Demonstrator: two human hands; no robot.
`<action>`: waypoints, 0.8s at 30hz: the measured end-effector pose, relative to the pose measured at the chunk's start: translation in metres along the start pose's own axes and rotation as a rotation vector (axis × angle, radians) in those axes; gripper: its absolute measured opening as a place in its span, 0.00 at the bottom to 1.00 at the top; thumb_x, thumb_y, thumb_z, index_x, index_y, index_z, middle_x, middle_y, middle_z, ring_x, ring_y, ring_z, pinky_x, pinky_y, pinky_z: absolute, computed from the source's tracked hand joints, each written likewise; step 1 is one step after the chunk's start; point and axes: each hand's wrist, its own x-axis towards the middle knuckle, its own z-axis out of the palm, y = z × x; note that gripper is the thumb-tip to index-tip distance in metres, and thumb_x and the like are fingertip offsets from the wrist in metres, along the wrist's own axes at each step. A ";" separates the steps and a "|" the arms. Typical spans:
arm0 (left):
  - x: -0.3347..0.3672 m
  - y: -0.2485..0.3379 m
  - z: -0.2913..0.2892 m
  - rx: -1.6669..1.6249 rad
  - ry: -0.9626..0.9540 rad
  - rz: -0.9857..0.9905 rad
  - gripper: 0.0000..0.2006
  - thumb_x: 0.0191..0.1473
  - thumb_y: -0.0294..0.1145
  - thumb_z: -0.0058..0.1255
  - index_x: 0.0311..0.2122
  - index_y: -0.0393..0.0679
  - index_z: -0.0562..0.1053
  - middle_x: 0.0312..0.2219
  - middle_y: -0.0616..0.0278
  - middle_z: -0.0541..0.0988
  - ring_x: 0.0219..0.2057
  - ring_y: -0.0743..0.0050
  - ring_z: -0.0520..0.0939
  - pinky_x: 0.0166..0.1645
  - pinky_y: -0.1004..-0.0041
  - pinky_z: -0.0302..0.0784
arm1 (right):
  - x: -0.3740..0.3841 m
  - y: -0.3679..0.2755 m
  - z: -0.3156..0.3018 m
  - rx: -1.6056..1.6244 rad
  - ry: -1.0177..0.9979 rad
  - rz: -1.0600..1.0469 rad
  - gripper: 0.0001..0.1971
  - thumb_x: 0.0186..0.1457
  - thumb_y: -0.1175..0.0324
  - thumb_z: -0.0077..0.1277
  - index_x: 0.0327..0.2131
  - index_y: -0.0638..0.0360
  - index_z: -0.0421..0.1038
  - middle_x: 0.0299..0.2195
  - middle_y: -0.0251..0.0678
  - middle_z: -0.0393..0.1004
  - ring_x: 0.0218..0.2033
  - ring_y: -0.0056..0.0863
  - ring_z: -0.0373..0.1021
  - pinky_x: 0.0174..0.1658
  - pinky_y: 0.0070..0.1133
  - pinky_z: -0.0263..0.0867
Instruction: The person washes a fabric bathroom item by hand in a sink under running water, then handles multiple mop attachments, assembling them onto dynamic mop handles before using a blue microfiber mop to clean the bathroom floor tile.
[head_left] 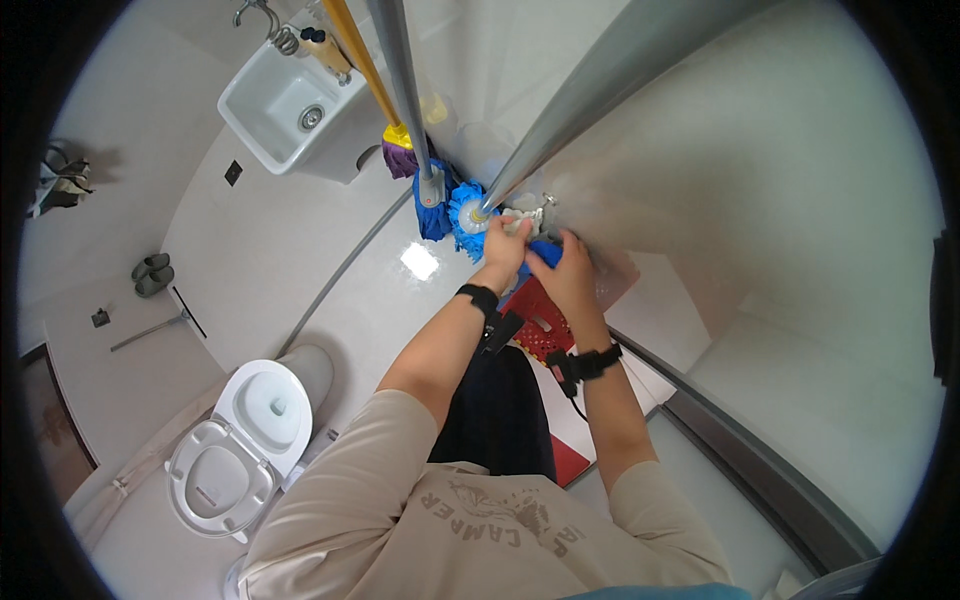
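My left hand (504,250) is closed just beside a bright blue mop head (468,214); its fingertips touch a whitish, crumpled thing (519,219), and what they grip is too small to make out. Close by on the right, my right hand (570,275) has thumb and fingers around a dark blue, soft-looking thing (545,253) whose kind is not clear. A thick grey pole (580,105) rises from the bright blue mop head. A small metal tap-like fitting (548,201) sits on the wall just beyond my hands.
A dark blue mop (432,205) and a purple mop (400,158) stand left of my hands. Below them is a red perforated basket (540,322). A white sink (285,110) is at the far left, a toilet (262,410) at the near left. A hose (345,268) crosses the floor.
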 end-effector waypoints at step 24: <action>-0.039 0.067 -0.040 0.394 0.068 0.539 0.11 0.44 0.28 0.54 0.33 0.39 0.66 0.27 0.45 0.76 0.29 0.46 0.77 0.34 0.64 0.72 | 0.025 -0.039 -0.019 -0.193 0.204 -0.386 0.09 0.48 0.72 0.47 0.35 0.49 0.65 0.40 0.35 0.64 0.36 0.39 0.68 0.36 0.31 0.68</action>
